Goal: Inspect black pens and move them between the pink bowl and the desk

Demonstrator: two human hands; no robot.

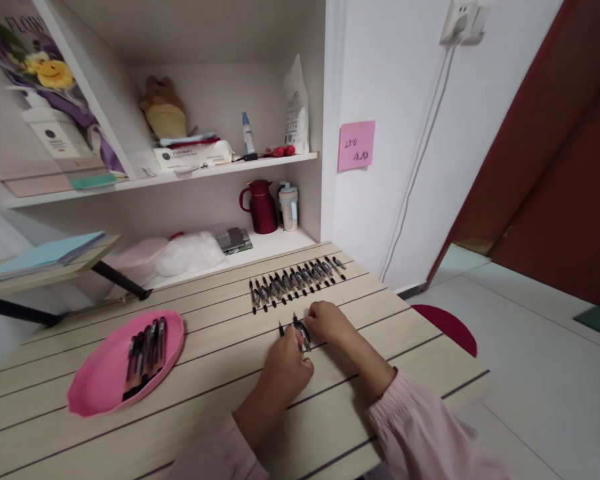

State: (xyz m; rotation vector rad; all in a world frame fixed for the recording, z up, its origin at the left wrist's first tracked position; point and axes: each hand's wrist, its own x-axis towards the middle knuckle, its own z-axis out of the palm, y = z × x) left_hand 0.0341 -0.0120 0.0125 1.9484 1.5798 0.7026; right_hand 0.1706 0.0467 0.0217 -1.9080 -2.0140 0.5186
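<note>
Low over the table, my left hand is closed, with the dark tip of a pen poking out past its fingers. A black pen part with a shiny, curved dark piece shows between my two hands, close to the left fingertips. My right hand is curled shut just right of it; what its fingers hold, if anything, is hidden. Beyond both hands, several black pen parts lie side by side in a slanting row, with dark shiny pieces among them.
To the left, a pink plate carries several black pens. A small raised stand with blue papers is at the far left. Behind the slatted table, shelves hold a red jug and a cup. A red stool is at right.
</note>
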